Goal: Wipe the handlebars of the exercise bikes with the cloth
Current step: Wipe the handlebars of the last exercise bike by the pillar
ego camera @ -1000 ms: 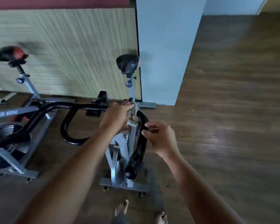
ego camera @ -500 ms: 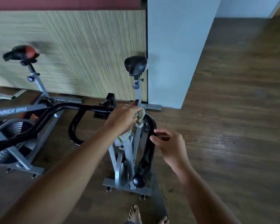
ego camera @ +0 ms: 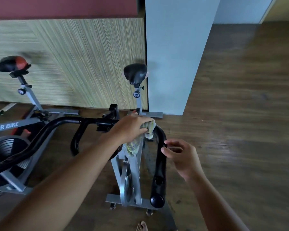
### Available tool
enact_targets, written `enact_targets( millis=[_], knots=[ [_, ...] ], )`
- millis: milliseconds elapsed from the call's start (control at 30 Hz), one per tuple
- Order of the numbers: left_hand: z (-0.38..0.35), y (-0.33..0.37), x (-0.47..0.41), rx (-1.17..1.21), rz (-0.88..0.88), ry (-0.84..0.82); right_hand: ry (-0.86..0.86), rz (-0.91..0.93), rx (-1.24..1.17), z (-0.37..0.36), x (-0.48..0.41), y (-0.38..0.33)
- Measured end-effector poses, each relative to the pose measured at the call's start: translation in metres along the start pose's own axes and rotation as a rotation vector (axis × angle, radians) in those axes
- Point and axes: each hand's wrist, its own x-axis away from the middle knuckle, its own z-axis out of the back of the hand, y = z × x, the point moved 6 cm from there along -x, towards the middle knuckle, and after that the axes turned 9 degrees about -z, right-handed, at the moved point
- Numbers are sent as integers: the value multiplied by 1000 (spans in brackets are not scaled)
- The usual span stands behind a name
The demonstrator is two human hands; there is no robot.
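- My left hand [ego camera: 132, 128] is wrapped around a pale, crumpled cloth with yellow bits [ego camera: 149, 128].
- It holds the cloth tight against the black, curvy metal handlebar [ego camera: 160, 164], right where the bar bends.
- A loose end of the cloth hangs down under my hand, in front of the bike's frame.
- My right hand [ego camera: 179, 155] is just beside the right arm of the handlebar, a bit lower than the cloth.
- Its fingers [ego camera: 169, 144] are curled, with the tips by the bar. I cannot tell if they pinch the bar or only come close to it.
- My two hands are near each other but do not touch.
- The handlebar belongs to a grey metal exercise bike [ego camera: 135, 174] that stands on the brown wooden floor [ego camera: 232, 130].
- The right arm of the bar points down toward me and has a round black knob at its end.
- The bike's black seat [ego camera: 135, 73] is at the far end, next to a pale blue pillar [ego camera: 173, 55].
- A second grey bike with white letters on its frame [ego camera: 28, 122] stands to the left. Its seat is black and red [ego camera: 11, 63].
- Behind both bikes is a striped, straw-coloured wall [ego camera: 82, 64].
- My bare toes [ego camera: 142, 226] peek in at the bottom.
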Motion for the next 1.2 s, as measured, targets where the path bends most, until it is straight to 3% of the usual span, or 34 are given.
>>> enact_targets(
  millis=[167, 333, 500, 633, 833, 967, 1133, 1200],
  knots=[
    [16, -27, 7, 16, 129, 32, -16, -6, -30, 0, -2, 2],
    [7, 1, -5, 68, 140, 33, -87, -23, -65, 0, -9, 3],
    [-7, 21, -4, 165, 176, 56, -155, 24, 86, 7, -20, -1],
    [-2, 39, 1, 230, 273, 183, -209, 81, 109, 13, -32, -10],
    [-1, 39, 16, 380, 505, 504, -344, 243, 29, 13, -48, -40],
    [11, 51, 15, 570, 557, 681, -523, 275, -45, 5, -51, -60],
    [-1, 60, 15, 1090, 544, 686, -555, 149, -195, 5, -62, -66],
    [-2, 62, 21, 1111, 526, 641, -566, 140, -210, 1, -66, -65]
  ],
)
